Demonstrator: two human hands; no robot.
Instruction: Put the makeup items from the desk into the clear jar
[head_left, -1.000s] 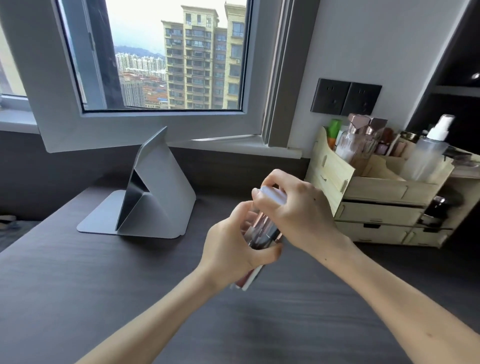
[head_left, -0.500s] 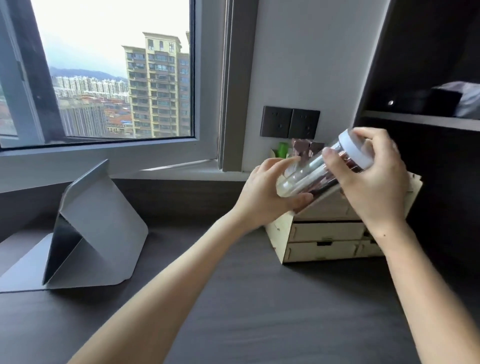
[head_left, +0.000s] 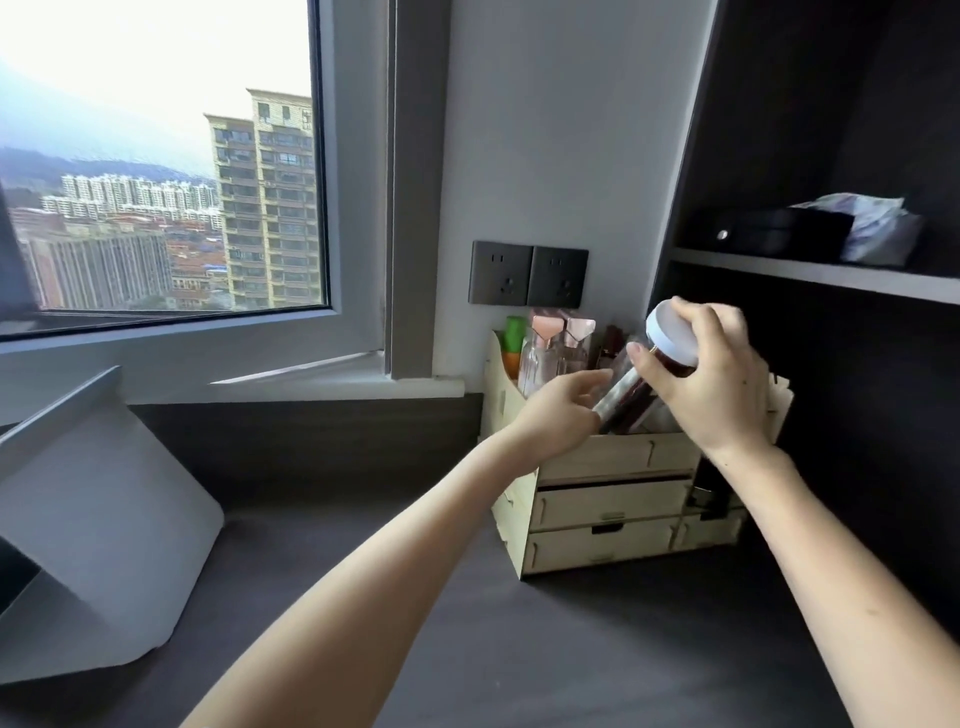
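The clear jar (head_left: 631, 395) has a white lid (head_left: 671, 332) and dark red and silver makeup items inside. It is tilted, lid up and to the right, with its lower end down in the top compartment of the wooden organizer (head_left: 613, 457). My right hand (head_left: 711, 379) grips the jar at the lid end. My left hand (head_left: 563, 410) is at the jar's lower end, fingers loosely spread; whether it still touches the jar is unclear.
Perfume bottles (head_left: 545, 353) and a green bottle (head_left: 514, 338) stand in the organizer's back left. Dark wall sockets (head_left: 527, 273) sit above it. A grey tablet stand (head_left: 98, 519) is at the left. Dark shelving (head_left: 810, 270) rises on the right.
Both hands carried the jar from above the desk up and right, then lowered its bottom end into the organizer. My left hand's grip has loosened.
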